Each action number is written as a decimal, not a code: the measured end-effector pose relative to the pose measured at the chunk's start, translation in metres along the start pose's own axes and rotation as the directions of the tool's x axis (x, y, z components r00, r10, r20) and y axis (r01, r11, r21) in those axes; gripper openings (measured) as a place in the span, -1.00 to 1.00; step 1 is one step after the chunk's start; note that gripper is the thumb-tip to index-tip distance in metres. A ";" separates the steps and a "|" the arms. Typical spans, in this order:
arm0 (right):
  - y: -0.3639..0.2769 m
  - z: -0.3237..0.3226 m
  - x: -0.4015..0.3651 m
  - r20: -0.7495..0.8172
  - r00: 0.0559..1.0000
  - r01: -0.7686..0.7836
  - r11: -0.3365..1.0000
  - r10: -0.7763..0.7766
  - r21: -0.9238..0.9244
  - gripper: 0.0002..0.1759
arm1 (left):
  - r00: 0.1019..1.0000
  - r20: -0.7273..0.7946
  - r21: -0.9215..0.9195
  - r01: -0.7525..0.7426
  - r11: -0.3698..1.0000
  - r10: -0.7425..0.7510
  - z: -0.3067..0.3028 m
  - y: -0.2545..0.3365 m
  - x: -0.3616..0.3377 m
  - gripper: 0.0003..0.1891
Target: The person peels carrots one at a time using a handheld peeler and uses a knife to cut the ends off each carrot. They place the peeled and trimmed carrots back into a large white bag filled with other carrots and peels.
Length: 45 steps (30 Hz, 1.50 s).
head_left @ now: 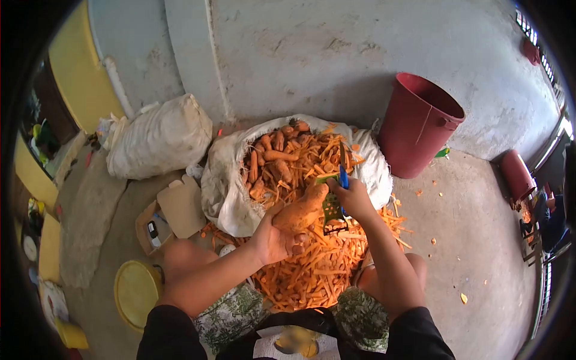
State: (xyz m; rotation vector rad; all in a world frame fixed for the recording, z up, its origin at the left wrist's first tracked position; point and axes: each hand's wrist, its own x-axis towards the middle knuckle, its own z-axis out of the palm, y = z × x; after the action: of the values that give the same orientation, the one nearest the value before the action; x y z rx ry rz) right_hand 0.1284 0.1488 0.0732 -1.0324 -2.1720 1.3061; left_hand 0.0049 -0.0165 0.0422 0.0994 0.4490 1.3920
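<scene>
My left hand (271, 240) is closed around a thick orange carrot (302, 211), its narrower end pointing up and right. My right hand (354, 197) grips a blue-handled knife (344, 177), with the dark blade pointing up, away from me. A flat green tool with holes (332, 207), like a peeler, sits at the same fingers and lies beside the carrot. Below both hands spreads a heap of orange peel strips (312, 270) between my legs. Beyond them an open white sack (225, 198) holds several carrots (279, 171) and more strips.
A tall dark red bin (408, 132) stands right of the sack against the wall. To the left are a full white sack (165, 138), an open cardboard box (180, 210) and a yellow lidded bucket (137, 294). Another person (555, 219) sits at the far right.
</scene>
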 end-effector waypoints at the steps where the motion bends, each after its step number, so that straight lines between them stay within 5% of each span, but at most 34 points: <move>1: 0.003 0.005 -0.001 0.017 1.000 -0.014 1.000 0.014 0.000 -0.59 | 1.000 -0.015 -0.017 0.001 1.000 -0.001 -0.006 -0.003 -0.006 -0.41; 4: 0.013 0.006 0.005 0.012 0.999 -0.053 0.998 0.053 -0.020 -0.60 | 0.989 0.125 -0.053 0.083 0.995 -0.076 -0.017 -0.003 -0.006 -0.43; 9: 0.006 0.001 0.000 -0.054 0.995 -0.080 0.993 0.085 0.082 -0.63 | 0.966 0.255 0.082 0.013 0.997 -0.034 -0.024 0.010 -0.002 -0.44; 14: 0.018 0.012 -0.002 -0.018 0.999 -0.043 0.996 0.044 0.081 -0.64 | 0.973 0.226 0.083 -0.058 0.995 0.038 -0.029 0.023 -0.002 -0.40; 17: 0.011 0.015 -0.008 0.049 0.999 0.001 0.994 0.004 -0.111 -0.68 | 0.988 0.104 0.132 -0.126 0.983 0.113 -0.020 0.032 -0.005 -0.42; 19: 0.015 0.017 -0.005 0.060 0.998 0.004 0.990 0.004 -0.144 -0.67 | 0.978 0.040 0.427 -0.202 0.882 0.204 -0.026 0.033 -0.002 -0.46; 23: 0.022 0.023 0.000 0.061 0.998 0.045 0.977 -0.033 -0.206 -0.71 | 0.977 0.052 0.516 -0.203 0.832 0.206 -0.030 0.034 -0.003 -0.44; 25: 0.021 0.025 -0.001 0.054 0.994 0.107 0.961 -0.097 -0.256 -0.74 | 0.881 0.155 0.866 -0.339 0.367 0.448 -0.030 0.032 0.000 -0.44; 26: 0.020 0.026 -0.002 0.048 0.986 0.167 0.938 -0.160 -0.305 -0.78 | 0.880 0.155 0.866 -0.340 0.368 0.448 -0.029 0.033 -0.001 -0.44; 28: 0.019 0.026 -0.004 0.115 0.978 0.205 0.906 -0.174 -0.370 -0.79 | 0.875 0.178 0.979 -0.203 0.008 0.450 -0.024 0.037 -0.006 -0.47; 29: 0.019 0.026 -0.005 0.182 0.966 0.245 0.870 -0.183 -0.429 -0.79 | 0.875 0.179 0.979 -0.205 0.009 0.449 -0.023 0.039 -0.007 -0.47; 31: 0.016 0.028 -0.008 0.220 0.943 0.326 0.828 -0.250 -0.456 -0.83 | 0.808 0.249 0.948 -0.091 -0.305 0.535 -0.021 0.040 -0.010 -0.49; 35: 0.017 0.038 -0.010 0.273 0.891 0.454 0.743 -0.364 -0.491 -0.84 | 0.835 0.089 0.991 -0.019 -0.133 0.544 -0.018 0.044 -0.009 -0.51; 37: 0.017 0.041 -0.010 0.267 0.887 0.461 0.724 -0.376 -0.512 -0.85 | 0.709 0.305 0.892 0.020 -0.451 0.636 -0.021 0.041 -0.007 -0.51; 40: 0.017 0.043 -0.008 0.255 0.887 0.462 0.759 -0.385 -0.459 -0.86 | 0.586 0.473 0.792 0.046 -0.609 0.658 -0.025 0.043 -0.005 -0.53; 45: 0.012 0.049 -0.012 0.293 0.868 0.492 0.770 -0.400 -0.406 -0.86 | 0.553 0.481 0.801 0.037 -0.597 0.680 -0.025 0.046 -0.004 -0.53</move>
State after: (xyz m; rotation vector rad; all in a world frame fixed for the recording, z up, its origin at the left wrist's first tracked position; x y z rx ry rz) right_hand 0.1083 0.1152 0.0399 -0.4768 -2.7429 0.6863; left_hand -0.0473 -0.0164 0.0353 1.7845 2.3875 1.3141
